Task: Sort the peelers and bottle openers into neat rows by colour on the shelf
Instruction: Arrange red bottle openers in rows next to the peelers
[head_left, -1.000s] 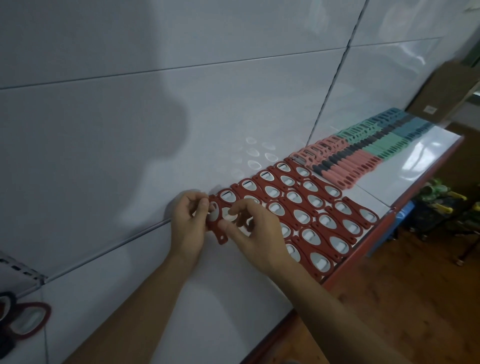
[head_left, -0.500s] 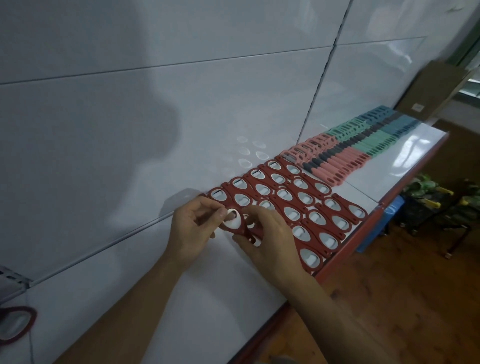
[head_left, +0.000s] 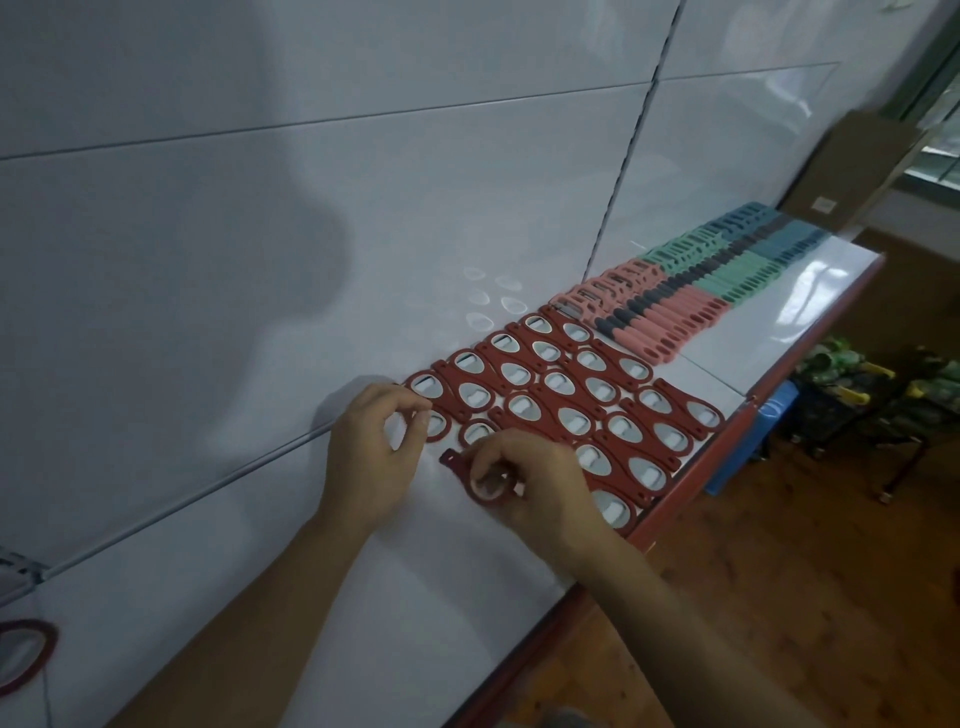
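Observation:
Several red bottle openers (head_left: 566, 395) lie in slanted rows on the white shelf (head_left: 395, 587). My left hand (head_left: 371, 457) pinches the ring of one red opener (head_left: 435, 423) at the left end of the rows. My right hand (head_left: 530, 483) grips another red bottle opener (head_left: 470, 470) just in front, its narrow end pointing left. Beyond the red ones lie pink peelers (head_left: 654, 317), then green peelers (head_left: 727, 270) and blue peelers (head_left: 779, 234) in rows.
The shelf has a red front edge (head_left: 691, 499) and a white back panel (head_left: 260, 260). One red opener (head_left: 23, 657) lies at the far left. A cardboard box (head_left: 852, 171) stands past the shelf's far end. Toys (head_left: 857, 374) and a blue stool (head_left: 763, 426) sit on the wooden floor.
Both hands have slid down toward the shelf's front. The opener they held together is split up: the right hand brought one forward while the left stays on another at the row's end.

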